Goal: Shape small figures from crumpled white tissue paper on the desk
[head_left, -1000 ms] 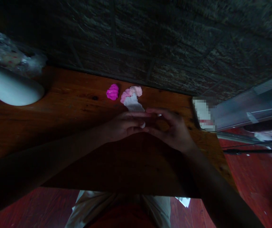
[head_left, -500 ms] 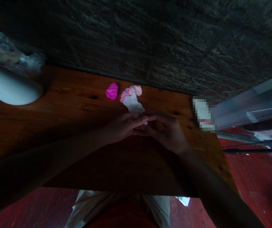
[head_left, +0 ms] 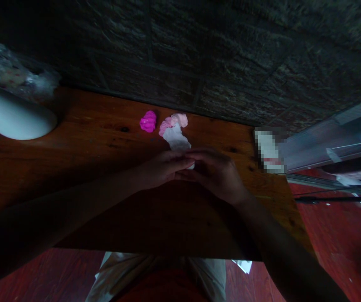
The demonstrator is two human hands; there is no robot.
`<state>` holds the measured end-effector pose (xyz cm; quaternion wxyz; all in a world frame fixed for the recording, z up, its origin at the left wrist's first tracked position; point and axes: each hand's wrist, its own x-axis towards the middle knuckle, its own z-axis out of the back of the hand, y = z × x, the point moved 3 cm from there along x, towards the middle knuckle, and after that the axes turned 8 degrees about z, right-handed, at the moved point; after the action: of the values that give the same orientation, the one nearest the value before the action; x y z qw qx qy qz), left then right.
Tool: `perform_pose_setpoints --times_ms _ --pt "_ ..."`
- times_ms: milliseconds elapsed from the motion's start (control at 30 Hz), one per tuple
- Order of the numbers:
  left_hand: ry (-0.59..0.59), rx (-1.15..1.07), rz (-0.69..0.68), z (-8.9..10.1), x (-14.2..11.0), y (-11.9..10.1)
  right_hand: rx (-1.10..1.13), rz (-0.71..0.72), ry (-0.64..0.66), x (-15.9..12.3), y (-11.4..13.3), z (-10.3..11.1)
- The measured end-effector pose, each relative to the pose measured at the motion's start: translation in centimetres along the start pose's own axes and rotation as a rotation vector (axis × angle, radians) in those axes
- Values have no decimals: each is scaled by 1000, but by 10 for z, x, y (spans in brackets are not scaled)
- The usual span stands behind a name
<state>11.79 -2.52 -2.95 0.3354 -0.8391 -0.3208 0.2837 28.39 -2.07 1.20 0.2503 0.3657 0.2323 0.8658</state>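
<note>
My left hand (head_left: 164, 167) and my right hand (head_left: 220, 174) meet over the middle of the table, fingertips together. Pinched between them is a small piece of white clay (head_left: 192, 166), mostly covered by the fingers. Just beyond the hands lies a flattened, ragged sheet of white clay (head_left: 176, 137); whether it joins the pinched piece cannot be seen. Touching its far end are a light pink clay lump (head_left: 166, 126) and a pale peach clay lump (head_left: 179, 120). A folded magenta clay lump (head_left: 148, 121) sits apart to their left.
The wooden table (head_left: 105, 147) runs against a dark stone-tiled wall (head_left: 168, 54). At left stand a white rounded vessel (head_left: 19, 117) and crumpled clear plastic (head_left: 23, 79). A blurred-out pale object (head_left: 269, 151) lies at right, beside a transparent panel (head_left: 325, 134).
My right fingers have shifted slightly left and closed in on the left fingertips, and the white piece shows a little lower between them. The lumps on the table stay put.
</note>
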Motion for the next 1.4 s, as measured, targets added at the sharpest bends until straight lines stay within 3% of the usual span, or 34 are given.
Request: perform_pose_setpoints --times_ms 433,667,900,1033,1233,1400 --pt "-62 141 -122 -5 0 -5 132 25 -11 2 5 -3" --pt "-42 -55 -37 -1 1 -6 144 -3 -80 1 4 2" --pt "-73 -23 -84 3 2 -7 155 -32 -125 1 -1 4" --pt "-38 -16 -55 -1 1 -6 205 -26 -119 1 4 1" --pt "139 -55 51 -5 0 -2 240 -79 -124 -2 6 -8" --pt "123 -37 50 0 0 -2 158 26 -101 0 11 -7"
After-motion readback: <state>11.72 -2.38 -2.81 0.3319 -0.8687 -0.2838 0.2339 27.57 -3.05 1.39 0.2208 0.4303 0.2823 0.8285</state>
